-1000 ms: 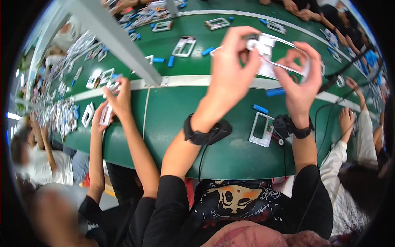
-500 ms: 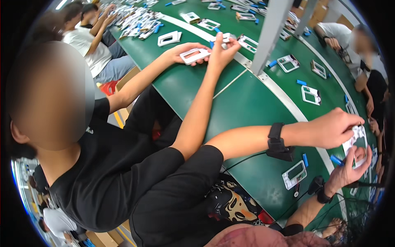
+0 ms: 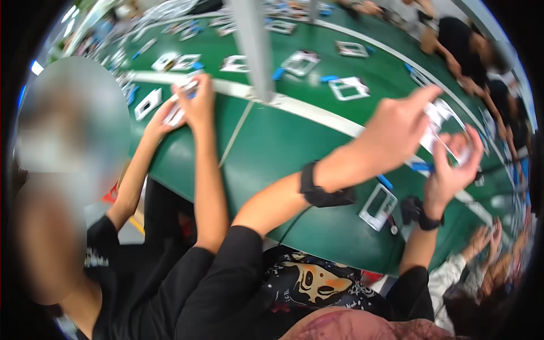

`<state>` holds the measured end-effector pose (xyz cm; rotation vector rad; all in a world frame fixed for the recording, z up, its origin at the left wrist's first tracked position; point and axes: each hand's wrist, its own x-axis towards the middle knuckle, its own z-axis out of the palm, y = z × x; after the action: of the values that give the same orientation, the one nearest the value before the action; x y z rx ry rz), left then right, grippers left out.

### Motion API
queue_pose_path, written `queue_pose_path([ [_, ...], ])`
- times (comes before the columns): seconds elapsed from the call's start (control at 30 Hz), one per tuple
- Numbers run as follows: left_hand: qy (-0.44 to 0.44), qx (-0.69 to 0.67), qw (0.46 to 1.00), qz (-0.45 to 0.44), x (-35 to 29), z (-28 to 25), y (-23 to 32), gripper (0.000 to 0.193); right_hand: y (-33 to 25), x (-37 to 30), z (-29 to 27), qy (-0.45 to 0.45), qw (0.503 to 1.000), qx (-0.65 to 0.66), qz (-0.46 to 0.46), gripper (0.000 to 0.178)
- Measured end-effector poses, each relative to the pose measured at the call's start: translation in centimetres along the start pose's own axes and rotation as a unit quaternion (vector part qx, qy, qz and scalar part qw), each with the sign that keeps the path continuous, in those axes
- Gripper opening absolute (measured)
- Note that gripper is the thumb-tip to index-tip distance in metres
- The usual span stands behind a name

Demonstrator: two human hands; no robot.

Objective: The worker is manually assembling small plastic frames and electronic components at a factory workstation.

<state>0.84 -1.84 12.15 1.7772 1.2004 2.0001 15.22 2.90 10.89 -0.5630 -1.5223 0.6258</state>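
Note:
Both of my hands hold one white plastic housing (image 3: 433,126) with a rectangular window, tilted above the green table at the right. My left hand (image 3: 396,124) grips its upper left side, with the index finger reaching along the top edge. My right hand (image 3: 453,170) pinches its lower right side, thumb and fingers curled round the edge. Just below it is a blue cylinder (image 3: 420,166); I cannot tell whether it is attached. Motion blurs the housing's details. Nearer me on the table lies another windowed white housing (image 3: 371,221), with a blue cylinder (image 3: 385,181) at its far end.
At my left, a co-worker's hands (image 3: 190,105) hold a similar white part. A white frame (image 3: 148,104) lies beyond them. A grey post (image 3: 255,56) rises from the white strip (image 3: 311,118). Several housings with blue cylinders lie past the strip. Other people's hands (image 3: 481,238) are at the right.
The view has swung, so the table and the co-worker appear shifted left and lower. Both my hands still hold the housing, which has tilted somewhat.

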Motion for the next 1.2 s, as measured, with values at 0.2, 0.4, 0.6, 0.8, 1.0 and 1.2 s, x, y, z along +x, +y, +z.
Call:
queue_pose_path([
  [0.2,-0.044,0.027,0.998,0.040,0.0,0.7,-0.5,0.051,-0.8,0.1,-0.6,-0.014,0.999,0.030,0.033,0.057],
  [0.4,-0.093,0.114,0.987,0.071,-0.3,0.5,0.3,0.057,-0.2,0.0,-1.3,-0.011,1.000,0.009,-0.015,0.057],
  [0.6,-0.082,0.157,0.982,0.068,-1.1,1.1,1.0,0.058,0.5,-0.7,-0.5,0.006,0.999,0.003,-0.033,0.059],
  [0.8,-0.099,0.154,0.983,0.025,-1.1,1.4,1.1,0.056,1.0,-0.9,-0.7,0.005,0.999,-0.008,-0.048,0.059],
  [1.0,-0.126,0.080,0.988,-0.029,-0.7,1.0,1.1,0.051,1.4,-1.0,-0.7,0.000,0.999,-0.021,-0.031,0.058],
  [1.2,-0.148,0.024,0.980,-0.128,-0.4,0.5,1.3,0.049,2.0,-1.0,-0.6,-0.008,0.999,-0.029,-0.031,0.058],
])
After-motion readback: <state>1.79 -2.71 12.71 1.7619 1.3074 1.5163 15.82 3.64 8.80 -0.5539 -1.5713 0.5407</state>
